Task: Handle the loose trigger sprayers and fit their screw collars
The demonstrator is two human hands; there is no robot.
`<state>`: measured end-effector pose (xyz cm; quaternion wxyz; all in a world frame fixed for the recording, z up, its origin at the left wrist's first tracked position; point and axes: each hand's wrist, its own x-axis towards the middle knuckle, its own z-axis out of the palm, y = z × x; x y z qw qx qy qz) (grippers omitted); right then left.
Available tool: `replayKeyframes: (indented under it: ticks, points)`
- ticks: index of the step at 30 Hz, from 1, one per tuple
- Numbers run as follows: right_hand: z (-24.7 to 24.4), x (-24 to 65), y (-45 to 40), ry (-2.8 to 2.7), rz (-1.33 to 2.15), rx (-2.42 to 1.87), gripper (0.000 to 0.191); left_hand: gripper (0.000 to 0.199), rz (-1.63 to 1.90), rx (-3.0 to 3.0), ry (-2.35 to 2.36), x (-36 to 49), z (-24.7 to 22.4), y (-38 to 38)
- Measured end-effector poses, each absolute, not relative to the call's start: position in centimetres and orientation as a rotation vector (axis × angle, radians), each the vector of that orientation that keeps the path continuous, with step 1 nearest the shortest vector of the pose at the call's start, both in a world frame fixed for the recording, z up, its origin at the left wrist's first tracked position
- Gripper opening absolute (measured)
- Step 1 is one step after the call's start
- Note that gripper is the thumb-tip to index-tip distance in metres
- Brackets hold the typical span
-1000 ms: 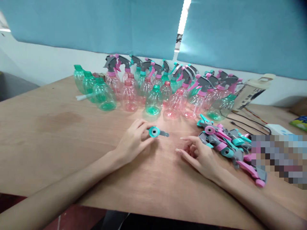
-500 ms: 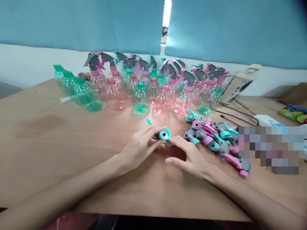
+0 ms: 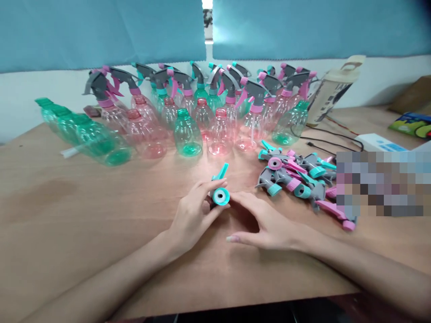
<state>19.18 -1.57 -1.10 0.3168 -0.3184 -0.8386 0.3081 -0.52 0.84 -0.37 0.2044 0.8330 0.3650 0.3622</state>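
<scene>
Near the middle of the table, my left hand (image 3: pixel 193 215) pinches a grey and teal spray head (image 3: pixel 221 196). Its round teal collar faces me, and its teal trigger points up and away. Just right of it is my right hand (image 3: pixel 269 220), fingers and thumb spread apart with nothing between them. Its fingertips are close to the collar. A pile of loose spray heads (image 3: pixel 292 184), grey with pink or teal parts, lies beyond my right hand. Behind stand uncapped bottles, among them a green bottle (image 3: pixel 187 134) and a pink bottle (image 3: pixel 220 134).
Bottles with spray heads fitted (image 3: pixel 256 112) stand at the back of the wooden table (image 3: pixel 67 233). A cream bottle (image 3: pixel 332 96), a black cable (image 3: pixel 332 150) and a white box (image 3: pixel 380 142) are at the right. A blurred patch covers part of the right side.
The spray head has turned in my left hand, so its trigger shows more. My right fingers have come away from it. The view has shifted.
</scene>
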Motion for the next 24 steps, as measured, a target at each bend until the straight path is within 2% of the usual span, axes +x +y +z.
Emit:
replayKeyframes:
  ticks: [4, 13, 18, 24]
  points:
    - [-0.99, 19.16, -1.45, -2.195, 0.853, -0.825, 0.072, 0.032, 1.057, 2.298, 1.046, -0.33, -0.38, 0.65]
    - [-1.14, 19.79, -1.3, -2.153, 0.816, -0.898, 0.064, 0.04, 0.992, 2.16, 1.121, -0.47, -0.8, 0.74]
    - [-0.99, 19.77, -1.48, -2.146, 0.797, -0.88, 0.059, 0.023, 0.915, 2.122, 1.161, -0.39, -0.45, 0.86]
    - [-0.95, 19.65, -1.88, -1.954, 0.746, -0.959, 0.042, 0.028, 0.874, 2.206, 1.117, -0.44, -0.42, 0.78]
